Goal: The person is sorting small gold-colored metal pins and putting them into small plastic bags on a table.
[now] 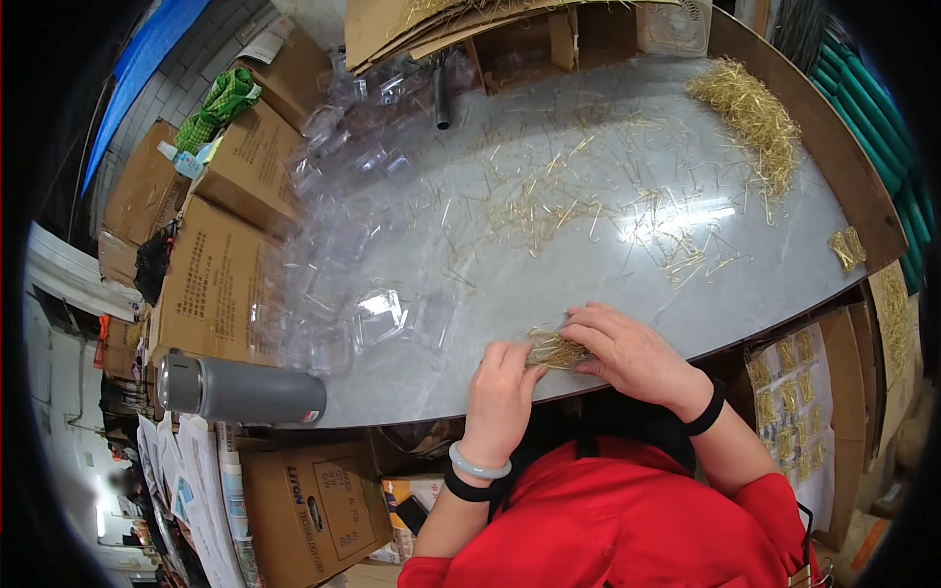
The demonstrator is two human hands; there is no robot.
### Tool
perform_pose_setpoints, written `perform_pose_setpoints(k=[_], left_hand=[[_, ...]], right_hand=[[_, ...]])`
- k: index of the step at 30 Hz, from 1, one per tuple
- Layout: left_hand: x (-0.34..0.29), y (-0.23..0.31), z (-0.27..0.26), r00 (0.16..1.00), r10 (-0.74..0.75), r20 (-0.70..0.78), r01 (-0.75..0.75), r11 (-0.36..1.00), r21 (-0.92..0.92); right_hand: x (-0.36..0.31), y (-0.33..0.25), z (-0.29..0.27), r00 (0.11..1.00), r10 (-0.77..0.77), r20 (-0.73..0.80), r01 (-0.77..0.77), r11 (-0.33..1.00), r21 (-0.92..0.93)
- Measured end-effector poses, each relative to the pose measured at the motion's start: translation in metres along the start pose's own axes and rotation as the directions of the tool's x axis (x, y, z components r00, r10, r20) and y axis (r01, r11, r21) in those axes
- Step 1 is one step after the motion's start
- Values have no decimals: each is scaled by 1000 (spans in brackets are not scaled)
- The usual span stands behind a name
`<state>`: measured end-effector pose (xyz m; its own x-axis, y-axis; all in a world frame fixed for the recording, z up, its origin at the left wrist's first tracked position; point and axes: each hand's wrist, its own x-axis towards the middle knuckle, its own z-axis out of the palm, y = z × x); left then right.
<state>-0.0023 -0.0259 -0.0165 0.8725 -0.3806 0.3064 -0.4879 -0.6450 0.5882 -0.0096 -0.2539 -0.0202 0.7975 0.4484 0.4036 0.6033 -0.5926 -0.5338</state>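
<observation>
A small bundle of thin gold wire hooks (pixel 555 350) lies at the near edge of the grey table (pixel 520 299). My left hand (pixel 498 392) grips its left end between thumb and fingers. From the right, my right hand (pixel 632 355) closes its fingers over the other end. Loose gold hooks (pixel 549 206) are scattered across the table beyond my hands. A large heap of the same hooks (pixel 750 118) rises at the far right. Another compact bundle (pixel 847 249) rests by the right edge.
Clear plastic boxes (pixel 377 316) crowd the table's left side. A grey bottle (pixel 245 388) lies at the near left corner. Cardboard boxes (pixel 211 279) line the left, and a raised brown board (pixel 843 147) borders the right. Below right, an open carton (pixel 833 392) holds bagged gold bundles.
</observation>
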Motion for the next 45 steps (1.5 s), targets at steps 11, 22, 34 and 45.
perform_pose_setpoints(k=[11, 22, 34, 45], left_hand=[[7, 1, 6, 1000, -5, -2, 5, 971, -238], [7, -2, -1, 999, 44, -22, -47, 990, -130], [13, -30, 16, 980, 101, 171, -120, 987, 106], [11, 11, 28, 995, 30, 94, -22, 996, -91]], right_hand=[[4, -5, 4, 1000, 1, -32, -7, 981, -196], [2, -2, 1, 999, 18, -38, -20, 998, -66], [-9, 19, 33, 961, -22, -275, 29, 999, 21], [-10, 30, 40, 931, -32, -364, 27, 999, -18]])
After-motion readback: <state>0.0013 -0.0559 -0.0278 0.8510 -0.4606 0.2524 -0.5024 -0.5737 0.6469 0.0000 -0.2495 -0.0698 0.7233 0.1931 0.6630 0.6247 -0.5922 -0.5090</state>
